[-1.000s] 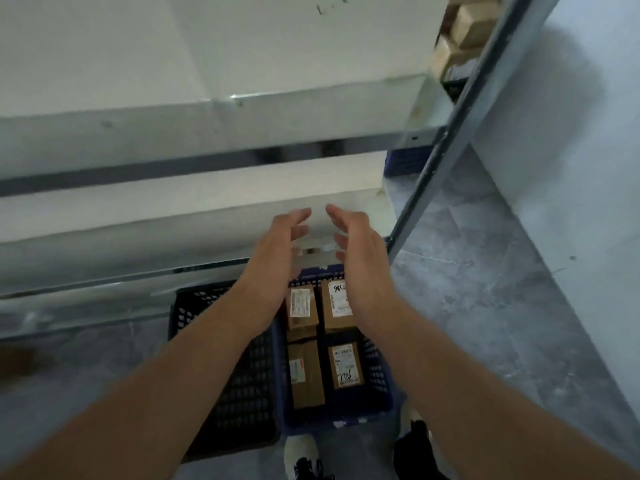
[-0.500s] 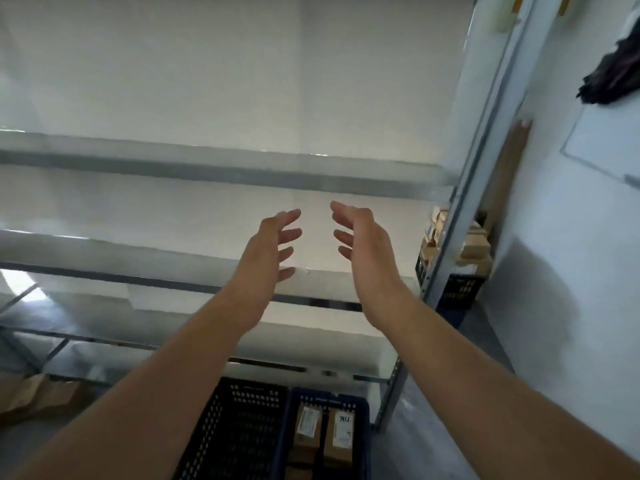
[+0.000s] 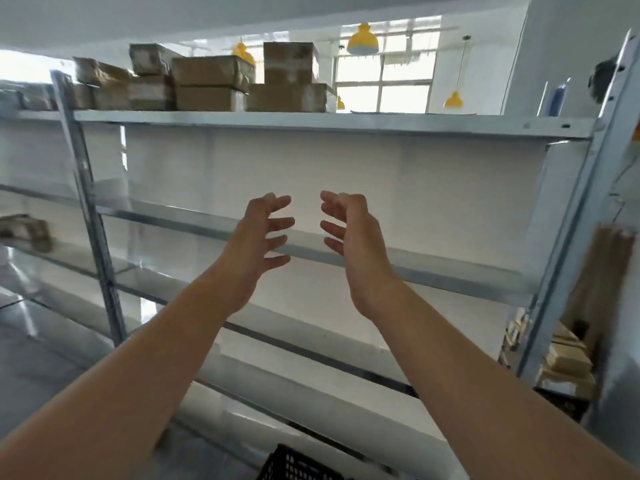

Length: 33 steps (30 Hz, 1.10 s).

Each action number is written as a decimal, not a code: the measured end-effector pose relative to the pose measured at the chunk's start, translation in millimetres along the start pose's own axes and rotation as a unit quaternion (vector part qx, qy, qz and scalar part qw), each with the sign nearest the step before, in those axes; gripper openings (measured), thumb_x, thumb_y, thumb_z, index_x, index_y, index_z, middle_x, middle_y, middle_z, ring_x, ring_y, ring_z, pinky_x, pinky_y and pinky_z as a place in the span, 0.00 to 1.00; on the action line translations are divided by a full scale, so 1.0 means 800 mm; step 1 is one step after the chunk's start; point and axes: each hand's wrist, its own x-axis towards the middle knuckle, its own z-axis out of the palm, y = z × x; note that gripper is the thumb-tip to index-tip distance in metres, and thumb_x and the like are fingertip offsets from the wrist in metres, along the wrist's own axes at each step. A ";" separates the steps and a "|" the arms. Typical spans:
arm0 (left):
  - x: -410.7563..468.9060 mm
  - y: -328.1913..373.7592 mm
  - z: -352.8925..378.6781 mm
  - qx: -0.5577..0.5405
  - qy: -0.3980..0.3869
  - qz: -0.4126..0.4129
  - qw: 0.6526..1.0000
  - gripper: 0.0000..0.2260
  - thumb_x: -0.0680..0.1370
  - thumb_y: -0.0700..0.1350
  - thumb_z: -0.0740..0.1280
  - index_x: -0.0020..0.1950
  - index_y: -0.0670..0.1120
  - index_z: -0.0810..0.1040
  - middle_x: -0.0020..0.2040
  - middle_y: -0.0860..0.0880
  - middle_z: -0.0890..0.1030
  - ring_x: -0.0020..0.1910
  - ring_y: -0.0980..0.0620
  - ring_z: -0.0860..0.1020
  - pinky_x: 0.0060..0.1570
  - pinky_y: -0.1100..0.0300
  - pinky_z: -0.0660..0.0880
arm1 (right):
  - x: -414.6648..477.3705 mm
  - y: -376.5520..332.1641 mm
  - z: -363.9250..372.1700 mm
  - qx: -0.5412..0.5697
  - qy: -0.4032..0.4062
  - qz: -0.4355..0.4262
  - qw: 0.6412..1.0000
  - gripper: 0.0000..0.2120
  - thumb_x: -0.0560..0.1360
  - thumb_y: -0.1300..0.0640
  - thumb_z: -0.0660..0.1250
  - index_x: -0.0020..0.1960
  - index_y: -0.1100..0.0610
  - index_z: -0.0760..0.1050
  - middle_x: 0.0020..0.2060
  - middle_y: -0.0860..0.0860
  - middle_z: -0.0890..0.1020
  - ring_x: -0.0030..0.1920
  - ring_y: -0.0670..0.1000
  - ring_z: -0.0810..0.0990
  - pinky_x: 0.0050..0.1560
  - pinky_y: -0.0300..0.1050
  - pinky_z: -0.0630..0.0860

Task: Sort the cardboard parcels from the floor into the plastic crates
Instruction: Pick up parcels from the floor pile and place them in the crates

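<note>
L hand (image 3: 256, 247), R hand (image 3: 353, 244): both bare, skin to the fingers (image 3: 278, 223). L forearm (image 3: 138, 375), R forearm (image 3: 485, 358): bare along whole visible length, wrist to frame edge. Forearms lean, taper to narrow wrists. Fine detail (nails, knuckles) soft w/ blur. Clothing: can't tell, body above forearms out of shot.

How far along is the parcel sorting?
Done: stacked parcels at right look crated. In hand: nothing; the left hand and right hand are raised, empty, fingers spread, before the shelving. Left: unclear; no floor parcels show, and only a corner of the black crate is visible.
</note>
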 end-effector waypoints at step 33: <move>0.048 -0.124 -0.651 0.041 0.332 -0.103 0.937 0.23 0.77 0.63 0.59 0.70 0.57 0.76 0.65 0.51 0.79 0.65 0.47 0.75 0.66 0.45 0.73 | 0.063 0.193 0.687 0.090 -0.340 0.106 0.930 0.23 0.85 0.42 0.55 0.68 0.50 0.82 0.62 0.48 0.83 0.62 0.48 0.81 0.52 0.42 0.76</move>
